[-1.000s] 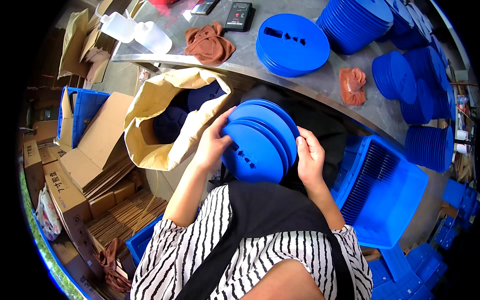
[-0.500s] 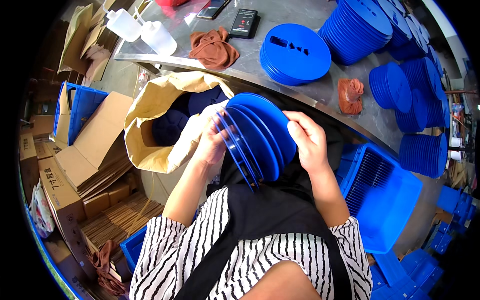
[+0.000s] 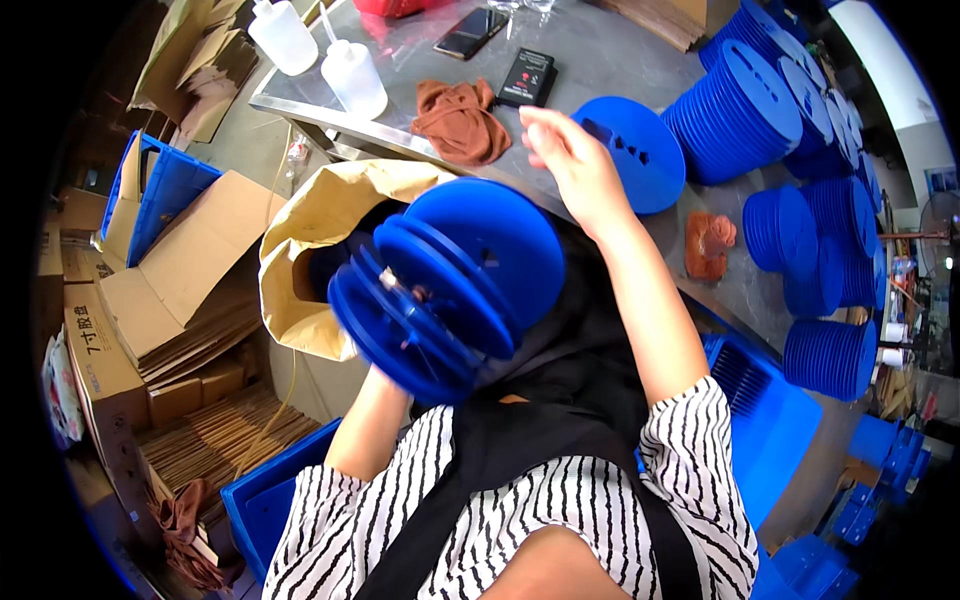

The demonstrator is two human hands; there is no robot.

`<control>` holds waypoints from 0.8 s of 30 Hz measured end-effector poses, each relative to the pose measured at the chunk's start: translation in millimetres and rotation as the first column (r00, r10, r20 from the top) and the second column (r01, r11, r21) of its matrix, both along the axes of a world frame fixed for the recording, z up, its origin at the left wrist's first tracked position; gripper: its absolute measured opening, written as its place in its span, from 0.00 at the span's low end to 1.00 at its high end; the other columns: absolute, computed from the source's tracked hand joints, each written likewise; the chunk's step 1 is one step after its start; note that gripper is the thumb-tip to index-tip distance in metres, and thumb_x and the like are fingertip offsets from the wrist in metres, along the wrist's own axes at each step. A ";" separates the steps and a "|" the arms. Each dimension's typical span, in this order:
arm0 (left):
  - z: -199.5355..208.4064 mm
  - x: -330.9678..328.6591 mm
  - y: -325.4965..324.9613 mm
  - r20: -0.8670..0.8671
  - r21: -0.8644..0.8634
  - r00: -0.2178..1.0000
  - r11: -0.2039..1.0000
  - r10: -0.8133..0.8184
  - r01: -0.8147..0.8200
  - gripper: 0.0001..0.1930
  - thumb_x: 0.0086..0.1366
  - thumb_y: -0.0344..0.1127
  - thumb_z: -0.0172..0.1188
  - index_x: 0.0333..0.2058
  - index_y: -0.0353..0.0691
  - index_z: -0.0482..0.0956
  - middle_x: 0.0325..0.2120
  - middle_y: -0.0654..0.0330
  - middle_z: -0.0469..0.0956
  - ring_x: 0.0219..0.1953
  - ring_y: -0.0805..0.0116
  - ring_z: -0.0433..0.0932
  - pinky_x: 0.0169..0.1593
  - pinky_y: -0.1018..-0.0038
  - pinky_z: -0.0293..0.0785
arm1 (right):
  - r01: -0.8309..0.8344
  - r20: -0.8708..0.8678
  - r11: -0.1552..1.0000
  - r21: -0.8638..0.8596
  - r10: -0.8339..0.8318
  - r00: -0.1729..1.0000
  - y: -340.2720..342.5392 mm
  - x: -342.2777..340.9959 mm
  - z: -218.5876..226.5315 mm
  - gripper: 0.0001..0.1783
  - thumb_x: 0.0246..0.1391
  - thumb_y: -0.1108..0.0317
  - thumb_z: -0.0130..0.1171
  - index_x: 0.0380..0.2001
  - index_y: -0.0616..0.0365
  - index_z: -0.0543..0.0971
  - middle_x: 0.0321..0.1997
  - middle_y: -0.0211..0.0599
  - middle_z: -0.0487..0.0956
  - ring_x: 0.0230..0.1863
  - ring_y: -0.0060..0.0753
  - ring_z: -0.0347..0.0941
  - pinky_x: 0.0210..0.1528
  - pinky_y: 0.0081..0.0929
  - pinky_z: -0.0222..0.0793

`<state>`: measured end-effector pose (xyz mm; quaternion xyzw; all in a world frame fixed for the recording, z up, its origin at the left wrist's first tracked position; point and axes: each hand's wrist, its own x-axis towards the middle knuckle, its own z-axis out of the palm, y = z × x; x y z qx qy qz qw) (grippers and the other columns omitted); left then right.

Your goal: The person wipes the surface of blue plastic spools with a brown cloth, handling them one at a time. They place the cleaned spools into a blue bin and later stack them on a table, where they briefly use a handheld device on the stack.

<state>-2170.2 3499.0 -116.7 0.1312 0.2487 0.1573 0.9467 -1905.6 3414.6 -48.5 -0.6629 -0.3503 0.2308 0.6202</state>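
Observation:
In front of my apron, several blue plastic reel discs [image 3: 485, 245] are fanned and tilted, with slots and a hub showing between them. My left hand [image 3: 386, 388] grips them from the lower left; its fingers are mostly hidden behind the discs. Raised over the table's edge, my right hand [image 3: 572, 165] is open and empty, its fingers stretched towards the upper left. It is between a brown cloth [image 3: 462, 122] and a low stack of blue discs [image 3: 640, 160], partly covering the stack. Left of the held discs, a yellowish sack [image 3: 290, 290] stands open.
Stacks of blue discs [image 3: 735, 115] line the grey table's right side, near an orange-brown cloth [image 3: 708, 246]. White squeeze bottles [image 3: 353, 82], a black device [image 3: 527, 77] and a phone [image 3: 470, 32] lie farther back. Cardboard [image 3: 190, 270] stands left; a blue bin [image 3: 775, 430] is right.
My right hand has let go of the discs and moved up to the table's edge. My left hand has tilted the discs, swinging them left and lower. The view has shifted slightly.

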 end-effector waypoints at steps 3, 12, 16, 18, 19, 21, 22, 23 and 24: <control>8.3 -1.2 -4.1 0.045 0.054 0.998 0.998 -0.033 0.030 0.26 0.60 0.41 0.66 0.54 0.38 0.71 0.43 0.55 0.78 0.50 0.58 0.77 0.54 0.59 0.76 | 0.249 -0.046 0.966 0.076 -0.246 0.968 64.9 49.3 -36.4 0.23 0.61 0.59 0.57 0.54 0.61 0.73 0.53 0.38 0.75 0.55 0.30 0.70 0.58 0.29 0.64; 19.4 -37.0 -6.9 0.008 0.181 0.999 0.983 -0.035 0.033 0.25 0.61 0.41 0.66 0.53 0.38 0.71 0.43 0.56 0.78 0.50 0.58 0.77 0.54 0.61 0.75 | 0.688 0.512 0.547 -0.478 -0.463 0.724 160.2 97.4 -106.1 0.54 0.35 0.48 0.74 0.65 0.51 0.60 0.71 0.51 0.52 0.67 0.56 0.52 0.66 0.53 0.52; 18.1 -37.8 -8.6 0.020 0.192 0.999 0.981 -0.037 0.033 0.24 0.61 0.40 0.66 0.53 0.38 0.71 0.43 0.56 0.78 0.50 0.59 0.77 0.54 0.61 0.75 | 0.714 0.495 0.512 -0.477 -0.515 0.700 160.3 118.9 -104.0 0.53 0.32 0.52 0.73 0.63 0.54 0.61 0.62 0.50 0.64 0.62 0.53 0.60 0.65 0.46 0.55; 17.2 -33.2 -8.7 0.040 0.190 0.998 0.981 -0.043 0.035 0.24 0.61 0.40 0.65 0.53 0.37 0.71 0.43 0.56 0.78 0.50 0.59 0.77 0.54 0.61 0.75 | 0.757 0.208 0.613 -0.224 -0.729 0.652 151.5 133.3 -101.9 0.50 0.36 0.55 0.69 0.62 0.64 0.60 0.59 0.53 0.69 0.56 0.49 0.69 0.60 0.40 0.63; 19.6 -34.1 -8.2 0.042 0.199 0.998 0.979 -0.040 0.031 0.24 0.61 0.40 0.65 0.53 0.37 0.71 0.43 0.56 0.78 0.50 0.59 0.77 0.54 0.62 0.75 | 0.741 -0.066 0.671 -0.031 -0.741 0.668 150.8 122.7 -90.6 0.45 0.41 0.57 0.67 0.60 0.65 0.62 0.55 0.50 0.71 0.53 0.45 0.71 0.58 0.38 0.65; 21.6 -34.9 -7.2 0.049 0.213 0.998 0.977 -0.031 0.020 0.24 0.61 0.40 0.65 0.53 0.37 0.71 0.43 0.56 0.78 0.50 0.59 0.77 0.54 0.62 0.74 | 0.684 -0.512 0.677 0.273 -0.500 0.699 137.2 109.1 -81.3 0.29 0.54 0.63 0.62 0.56 0.65 0.67 0.46 0.42 0.76 0.47 0.37 0.72 0.51 0.32 0.68; 20.4 -37.4 -8.3 0.052 0.213 0.998 0.977 -0.027 0.016 0.24 0.61 0.40 0.65 0.53 0.37 0.71 0.43 0.56 0.78 0.51 0.59 0.77 0.54 0.62 0.74 | 0.485 -0.613 0.718 0.500 -0.103 0.784 118.9 97.8 -74.3 0.26 0.57 0.62 0.59 0.55 0.64 0.68 0.46 0.42 0.75 0.46 0.39 0.73 0.48 0.32 0.70; 23.2 -39.6 -6.7 0.052 0.226 0.999 0.974 -0.016 0.003 0.24 0.61 0.40 0.65 0.53 0.37 0.71 0.43 0.56 0.78 0.51 0.59 0.76 0.54 0.62 0.74 | 0.369 -0.704 0.725 0.582 0.222 0.674 102.8 81.6 -62.6 0.25 0.59 0.58 0.56 0.53 0.63 0.70 0.47 0.44 0.75 0.46 0.42 0.73 0.48 0.34 0.71; 24.8 -46.7 -5.3 0.043 0.242 0.999 0.970 0.004 -0.014 0.24 0.61 0.40 0.65 0.53 0.37 0.71 0.43 0.56 0.78 0.51 0.59 0.76 0.54 0.62 0.74 | 0.362 -0.766 0.730 0.580 0.337 0.548 90.5 43.7 -35.3 0.26 0.60 0.55 0.54 0.51 0.66 0.69 0.47 0.45 0.75 0.48 0.44 0.73 0.51 0.36 0.72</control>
